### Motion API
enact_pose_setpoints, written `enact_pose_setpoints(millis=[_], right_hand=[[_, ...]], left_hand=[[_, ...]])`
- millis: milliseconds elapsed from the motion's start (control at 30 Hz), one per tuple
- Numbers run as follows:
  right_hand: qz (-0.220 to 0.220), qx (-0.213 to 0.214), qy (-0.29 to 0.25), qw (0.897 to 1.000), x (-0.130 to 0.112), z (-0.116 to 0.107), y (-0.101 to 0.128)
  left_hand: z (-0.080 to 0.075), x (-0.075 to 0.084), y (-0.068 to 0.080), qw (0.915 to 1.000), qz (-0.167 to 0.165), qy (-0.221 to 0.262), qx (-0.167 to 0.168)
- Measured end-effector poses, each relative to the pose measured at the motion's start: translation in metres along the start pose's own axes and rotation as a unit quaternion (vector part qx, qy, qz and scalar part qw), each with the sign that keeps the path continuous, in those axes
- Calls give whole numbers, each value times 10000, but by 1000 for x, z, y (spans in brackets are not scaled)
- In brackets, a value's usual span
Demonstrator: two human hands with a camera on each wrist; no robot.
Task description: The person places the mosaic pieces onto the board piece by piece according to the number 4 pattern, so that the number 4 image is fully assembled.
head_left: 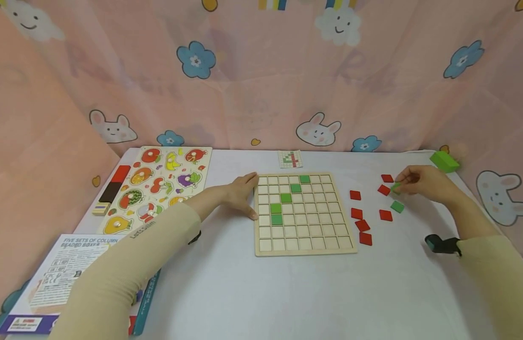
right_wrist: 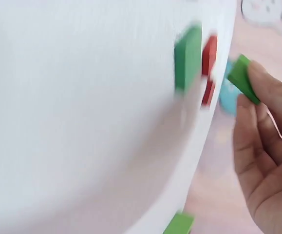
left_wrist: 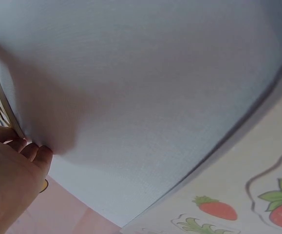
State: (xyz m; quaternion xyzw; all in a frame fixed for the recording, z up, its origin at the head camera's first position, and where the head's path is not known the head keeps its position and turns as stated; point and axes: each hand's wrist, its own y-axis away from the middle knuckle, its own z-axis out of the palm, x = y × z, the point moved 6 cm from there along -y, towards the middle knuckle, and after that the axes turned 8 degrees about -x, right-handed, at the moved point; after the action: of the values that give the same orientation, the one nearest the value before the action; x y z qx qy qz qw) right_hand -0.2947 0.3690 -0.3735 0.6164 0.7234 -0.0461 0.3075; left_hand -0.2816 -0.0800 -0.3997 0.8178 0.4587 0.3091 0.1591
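A green square tile [right_wrist: 242, 78] is pinched between the thumb and fingertips of my right hand [head_left: 427, 182], raised over the right side of the table. Below it lies another green tile [head_left: 397, 206], with several red tiles [head_left: 357, 214] scattered to its left. My left hand [head_left: 240, 194] rests along the left edge of a wooden grid board [head_left: 306, 254], thumb apart from the fingers. In the left wrist view, bent fingertips [left_wrist: 44, 152] touch near the board's corner. Several green tiles [head_left: 285, 198] sit in the grid, making a slanting line with two stacked at its lower end.
A small pattern card [head_left: 290, 159] lies behind the board. Green blocks [head_left: 445, 161] stand at the far right corner. On the left are a fruit puzzle board [head_left: 159, 172], red and dark blocks [head_left: 113, 190] and a printed box [head_left: 53, 274]. A patterned pink curtain [head_left: 253, 85] hangs behind.
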Motion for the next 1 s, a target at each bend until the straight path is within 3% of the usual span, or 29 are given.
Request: enact_pose_setpoints(millis=[167,333,567,733,1000], right_hand=[[-526,359,209,9978,-67,23,-14],[-1180,-119,-37,9929,-134,59,-22],[-2201,-823,-169,9718,-203,112,-26],[-2538,-1129,-39,9606,-229,136,-22],[-2543,-1067,309,9607,-235,143,-22]], left_hand=[[0,-1,1,10000,-14,8,-32],[0,0,1,10000,-15,8,-24],[0,1,1,10000,5,54,-15],[0,1,1,10000,-11,55,-6],[0,1,1,10000,-48,57,-14]])
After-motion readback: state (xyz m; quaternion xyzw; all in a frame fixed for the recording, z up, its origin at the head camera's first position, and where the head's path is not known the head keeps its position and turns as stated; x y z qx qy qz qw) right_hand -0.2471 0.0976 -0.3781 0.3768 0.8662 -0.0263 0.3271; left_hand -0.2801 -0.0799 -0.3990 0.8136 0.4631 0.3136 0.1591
